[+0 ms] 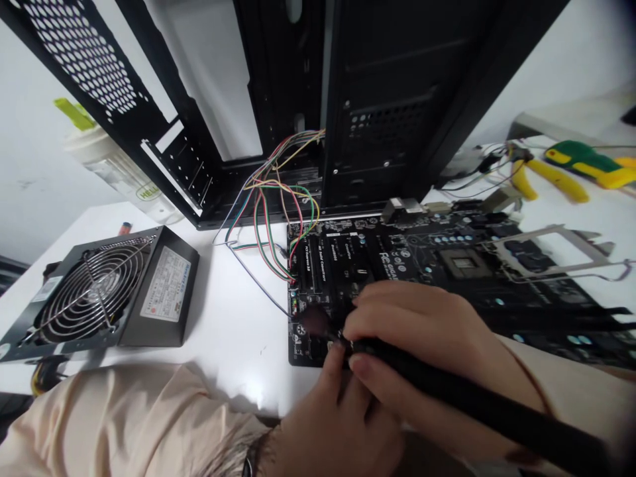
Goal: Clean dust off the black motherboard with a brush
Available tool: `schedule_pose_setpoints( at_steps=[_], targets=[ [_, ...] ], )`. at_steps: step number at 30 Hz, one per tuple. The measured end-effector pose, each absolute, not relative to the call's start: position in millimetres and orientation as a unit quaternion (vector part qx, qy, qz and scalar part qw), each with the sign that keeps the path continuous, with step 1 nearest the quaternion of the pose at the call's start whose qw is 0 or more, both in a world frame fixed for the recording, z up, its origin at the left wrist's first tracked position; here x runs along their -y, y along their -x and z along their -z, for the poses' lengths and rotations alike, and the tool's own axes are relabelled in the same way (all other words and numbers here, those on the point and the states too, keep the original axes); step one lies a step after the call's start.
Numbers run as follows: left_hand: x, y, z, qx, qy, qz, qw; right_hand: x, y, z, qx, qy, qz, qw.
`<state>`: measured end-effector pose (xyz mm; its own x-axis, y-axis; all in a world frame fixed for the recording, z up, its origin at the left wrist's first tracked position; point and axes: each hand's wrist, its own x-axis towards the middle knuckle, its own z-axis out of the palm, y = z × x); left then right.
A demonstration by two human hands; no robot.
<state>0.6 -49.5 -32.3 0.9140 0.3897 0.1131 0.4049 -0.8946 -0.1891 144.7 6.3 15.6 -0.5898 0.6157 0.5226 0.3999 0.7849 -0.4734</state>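
Note:
My right hand (422, 338) is closed around the black handle of a brush (447, 384), whose dark brownish bristle head (315, 321) is at the near left corner of a black motherboard (318, 265). Just below it, my left hand (342, 411) reaches over the board's near edge. Its fingers are stretched out and slightly apart, one fingertip beside the brush; the thumb is hidden. Thin coloured wires (268, 192) run from the computer case to the board's left edge. On the right of the board, a metal CPU socket frame (581, 248) stands raised.
A black computer case (387, 86) stands behind the board. At left sits a power supply (163, 291) with a fan grille, and behind it a clear plastic bottle (119, 172). Yellow-handled pliers (551, 175) and a green-yellow tool (591, 162) lie at far right.

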Motion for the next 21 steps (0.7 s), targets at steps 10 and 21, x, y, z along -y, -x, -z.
schedule_pose_setpoints(
  at_steps=[10,21],
  targets=[
    [48.8,2.2,23.4,0.246,0.946,0.14,0.159,-14.0,-149.0,-20.5,0.865,0.303,-0.227,0.329],
    [51.7,5.6,30.1,0.237,0.949,0.12,0.17,-9.9,-144.2,-14.0,0.9,0.272,-0.131,0.313]
  ],
)
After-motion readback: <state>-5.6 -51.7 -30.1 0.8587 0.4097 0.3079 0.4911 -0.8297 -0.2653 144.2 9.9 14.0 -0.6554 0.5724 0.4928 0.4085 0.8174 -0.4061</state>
